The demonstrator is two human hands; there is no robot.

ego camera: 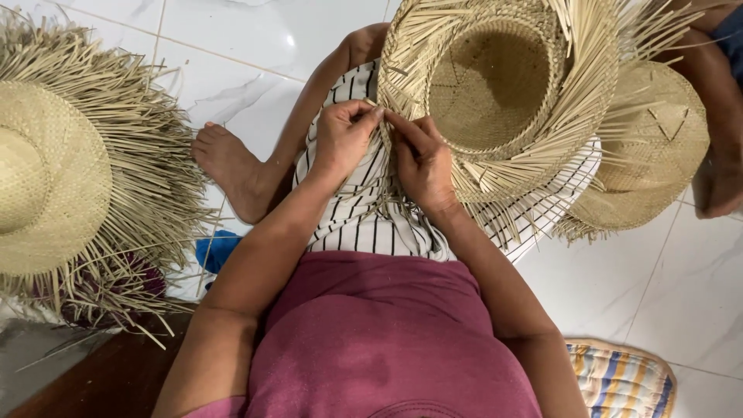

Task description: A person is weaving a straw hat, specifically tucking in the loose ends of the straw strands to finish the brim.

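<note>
Head camera, looking steeply down, close over lap; single view

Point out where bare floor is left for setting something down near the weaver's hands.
Bare white tile lies between the finished hat at left and the foot. More lies between the lap cloth and the striped mat. It is crowded where the left hand and right hand work the unfinished hat.

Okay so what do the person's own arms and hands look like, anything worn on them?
Both arms are bare from shoulder to fingertips. The left hand and right hand show no gloves, rings, watch or bracelets. The only clothing near the arms is a maroon top, apparently sleeveless or short-sleeved.
</note>
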